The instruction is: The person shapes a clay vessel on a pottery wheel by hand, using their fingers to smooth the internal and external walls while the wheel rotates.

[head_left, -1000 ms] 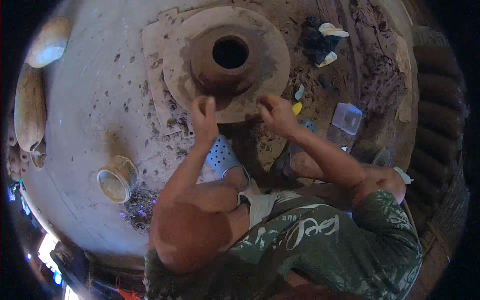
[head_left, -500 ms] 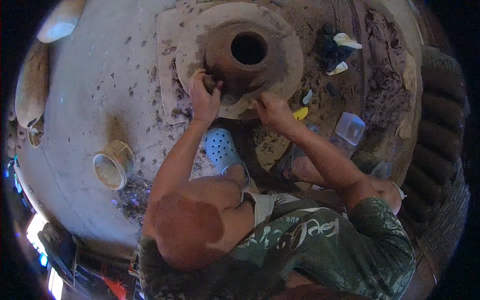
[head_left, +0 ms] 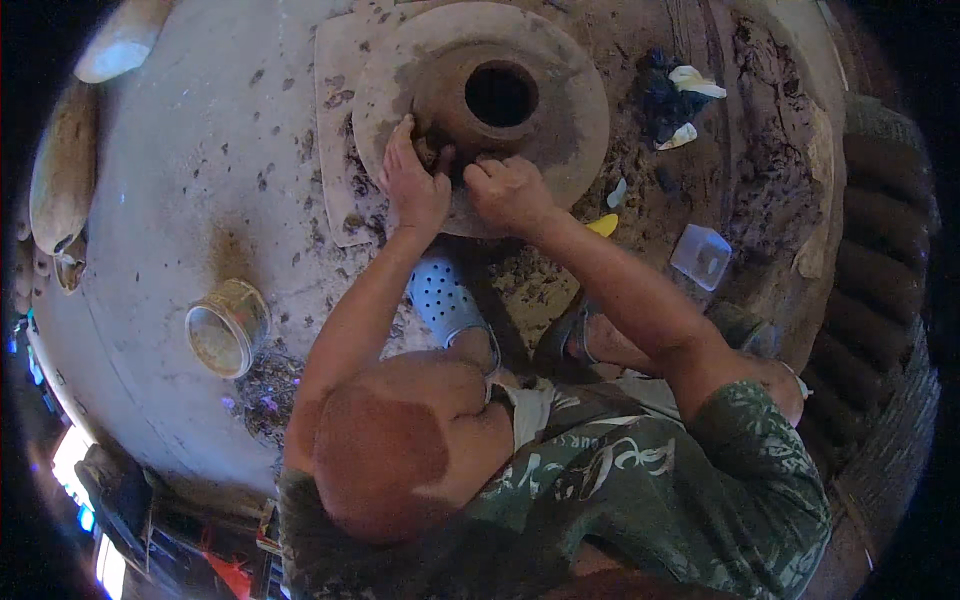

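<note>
Fingers (head_left: pixel 402 148) of the left hand (head_left: pixel 415 197) pinched a dark brown lump (head_left: pixel 427 153), thumb on one side and forefinger on the other, at the near left side of the brown pot (head_left: pixel 447 105); whether the lump touched the pot's wall could not be told. The right hand (head_left: pixel 510 195) was bent in close at the pot's near side with its fingers curled together, and whether they gripped anything was hidden. The pot stood, round mouth upward, on a flat disc (head_left: pixel 580 120) that spread around its base. To the pot's left, the edge of a flat board (head_left: pixel 335 60) showed beside the disc. On the near side of the pot was a light blue clog (head_left: pixel 440 298) with holes, worn on a foot. Right of the pot and nearer the person lay a yellow piece (head_left: pixel 603 225) and, farther out, a clear plastic container (head_left: pixel 702 257). Also to the pot's right were a black bundle (head_left: pixel 662 110) and a white scrap (head_left: pixel 697 80). Well to the pot's left and nearer the person stood a stained tub (head_left: pixel 228 328); farther left of the pot lay a long tan vessel (head_left: pixel 62 185).
</note>
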The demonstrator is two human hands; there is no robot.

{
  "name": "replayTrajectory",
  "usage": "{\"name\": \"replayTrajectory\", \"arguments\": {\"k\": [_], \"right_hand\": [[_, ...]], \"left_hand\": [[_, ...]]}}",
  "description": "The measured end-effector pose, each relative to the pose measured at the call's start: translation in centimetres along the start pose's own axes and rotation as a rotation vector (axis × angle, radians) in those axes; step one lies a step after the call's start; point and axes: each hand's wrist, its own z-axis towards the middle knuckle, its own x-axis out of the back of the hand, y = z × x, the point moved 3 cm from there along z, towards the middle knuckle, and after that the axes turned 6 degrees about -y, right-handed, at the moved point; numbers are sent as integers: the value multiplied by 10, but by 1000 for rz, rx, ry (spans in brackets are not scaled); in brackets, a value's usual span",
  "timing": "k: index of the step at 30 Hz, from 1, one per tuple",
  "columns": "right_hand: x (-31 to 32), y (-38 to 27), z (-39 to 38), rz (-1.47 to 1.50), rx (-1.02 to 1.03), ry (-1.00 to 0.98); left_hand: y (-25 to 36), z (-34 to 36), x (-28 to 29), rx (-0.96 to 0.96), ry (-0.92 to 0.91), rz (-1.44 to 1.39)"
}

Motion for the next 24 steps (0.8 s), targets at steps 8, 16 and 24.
{"name": "replayTrajectory", "arguments": {"k": [8, 16, 24], "right_hand": [[-1, 5, 1, -10, 30, 78], [-6, 32, -19, 12, 93, 4], [13, 54, -21, 56, 221, -15]], "left_hand": [[-10, 19, 11, -54, -160, 41], [-18, 51, 23, -180, -242, 15], [-26, 79, 30, -347, -294, 100]]}}
